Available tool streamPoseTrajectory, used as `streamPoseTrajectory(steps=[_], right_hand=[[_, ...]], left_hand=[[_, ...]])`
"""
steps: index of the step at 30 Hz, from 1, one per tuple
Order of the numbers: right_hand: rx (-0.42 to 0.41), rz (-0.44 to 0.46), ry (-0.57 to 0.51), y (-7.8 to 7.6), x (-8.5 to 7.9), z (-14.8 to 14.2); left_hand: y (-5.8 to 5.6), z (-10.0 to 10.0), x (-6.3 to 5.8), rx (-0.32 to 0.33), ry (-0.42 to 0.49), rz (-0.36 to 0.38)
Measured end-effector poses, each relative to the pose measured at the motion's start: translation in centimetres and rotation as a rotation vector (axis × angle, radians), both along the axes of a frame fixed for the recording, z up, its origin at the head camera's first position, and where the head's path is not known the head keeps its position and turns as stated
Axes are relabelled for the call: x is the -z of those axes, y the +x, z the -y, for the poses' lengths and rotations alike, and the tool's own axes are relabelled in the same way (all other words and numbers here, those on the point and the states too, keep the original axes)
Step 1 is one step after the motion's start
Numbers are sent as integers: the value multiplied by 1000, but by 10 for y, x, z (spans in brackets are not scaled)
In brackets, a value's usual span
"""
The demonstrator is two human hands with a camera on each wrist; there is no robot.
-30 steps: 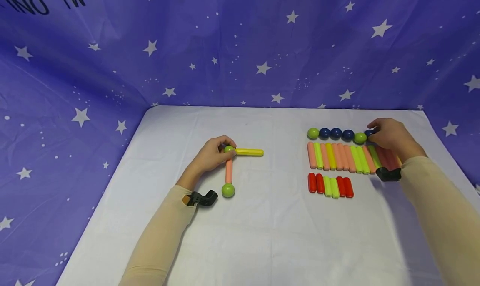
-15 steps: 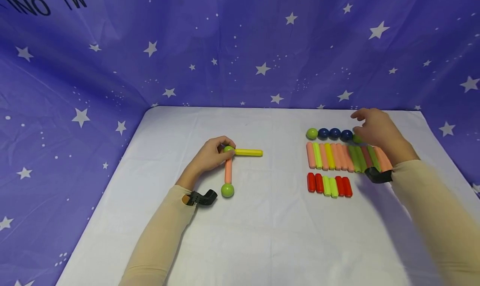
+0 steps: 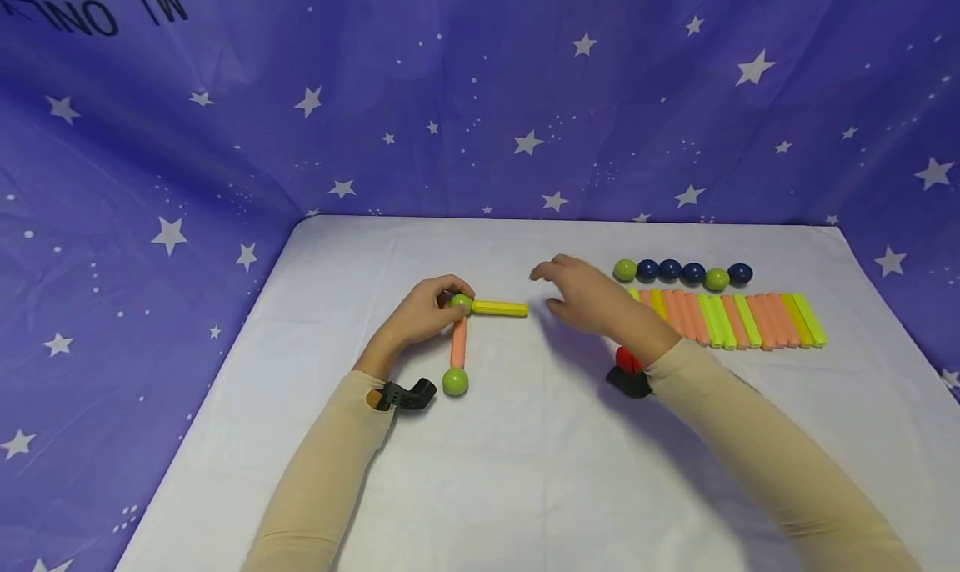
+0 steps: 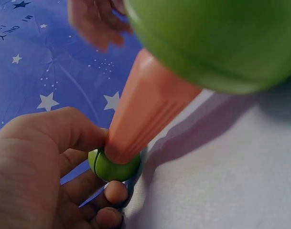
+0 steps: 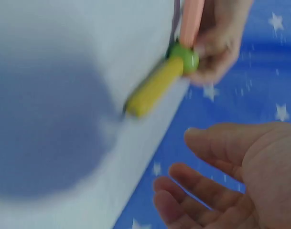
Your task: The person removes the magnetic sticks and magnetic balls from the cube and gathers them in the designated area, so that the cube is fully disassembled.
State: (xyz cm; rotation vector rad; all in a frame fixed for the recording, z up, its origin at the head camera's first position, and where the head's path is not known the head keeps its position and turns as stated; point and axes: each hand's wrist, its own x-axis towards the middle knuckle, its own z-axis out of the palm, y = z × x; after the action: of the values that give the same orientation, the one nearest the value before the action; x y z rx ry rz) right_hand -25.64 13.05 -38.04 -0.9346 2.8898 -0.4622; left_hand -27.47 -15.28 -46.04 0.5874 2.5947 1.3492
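In the head view my left hand pinches a green ball at the corner of a small piece. From that ball a yellow stick points right, and a pink stick runs toward me to a second green ball. The left wrist view shows thumb and fingers around the far green ball, with the pink stick seen end-on. My right hand hovers just right of the yellow stick's free end. Its fingers are loosely spread with nothing between them, as the right wrist view confirms.
At the right lies a row of blue and green balls. Below it is a row of pink, yellow and lime sticks, partly behind my right forearm. A short red stick shows beside the black wrist camera. A purple star-patterned cloth stands behind the white table.
My right hand has left the far end of the ball row and come left, to near the yellow stick. A blue ball lies at that row's right end. My left hand keeps its grip.
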Motion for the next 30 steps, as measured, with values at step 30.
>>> streamPoseTrajectory(steps=[30], right_hand=[[69, -1, -178, 41, 27, 18]], left_hand=[[0, 3, -1, 2, 22, 9]])
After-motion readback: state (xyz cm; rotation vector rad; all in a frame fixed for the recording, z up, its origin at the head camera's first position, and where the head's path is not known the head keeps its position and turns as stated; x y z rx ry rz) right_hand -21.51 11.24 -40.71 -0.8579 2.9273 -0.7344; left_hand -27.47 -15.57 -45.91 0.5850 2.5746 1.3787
